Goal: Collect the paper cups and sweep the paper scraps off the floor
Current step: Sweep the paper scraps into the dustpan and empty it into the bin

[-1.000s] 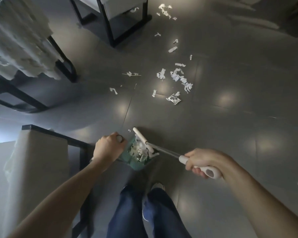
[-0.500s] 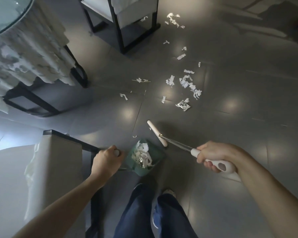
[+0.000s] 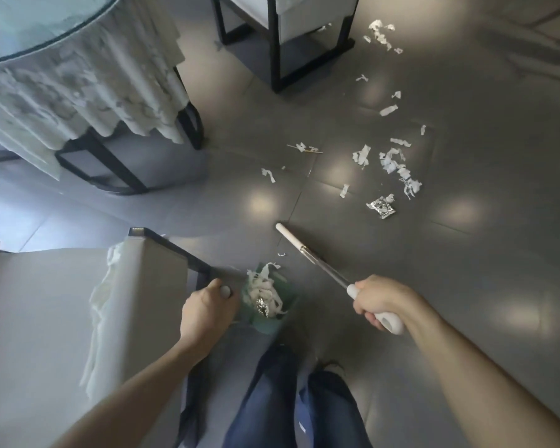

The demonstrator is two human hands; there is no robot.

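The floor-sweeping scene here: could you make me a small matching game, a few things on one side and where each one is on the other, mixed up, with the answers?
Things:
1. dustpan
2. broom handle
3. foil wrapper
4. loose paper scraps

Places:
A. lying alone on the floor just below the biggest pile of scraps
B. gripped by the right hand
C. scattered across the grey floor, not yet swept
D. held by the left hand, already holding scraps and foil

Pairs: 1-D, 2-B, 3-A, 4-C
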